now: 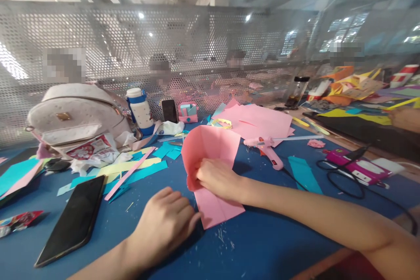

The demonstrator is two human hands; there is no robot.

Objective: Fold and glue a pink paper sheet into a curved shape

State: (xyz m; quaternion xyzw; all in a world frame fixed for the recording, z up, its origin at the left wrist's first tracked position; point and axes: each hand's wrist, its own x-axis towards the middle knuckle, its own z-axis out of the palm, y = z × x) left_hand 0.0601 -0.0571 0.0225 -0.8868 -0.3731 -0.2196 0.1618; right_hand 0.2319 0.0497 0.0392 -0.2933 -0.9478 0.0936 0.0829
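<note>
A folded pink paper piece (219,140) stands on the blue table (252,245), its upper part curved and its lower flap lying flat toward me. My right hand (218,179) reaches into the fold from the right and presses on the paper, fingers curled; the fingertips are partly hidden by the curved side. My left hand (167,218) rests on the table just left of the flap, fingers curled, with the thumb at the flap's edge. Whether it pinches the paper is unclear. To the right lies a pink glue gun (271,151).
A black phone (74,218) and paper strips (131,170) lie left. Behind are a white backpack (78,113), a bottle (140,111) and pink sheets (259,120). A magenta power strip (359,166) with looping cables is right. Another person's hand (407,118) shows far right.
</note>
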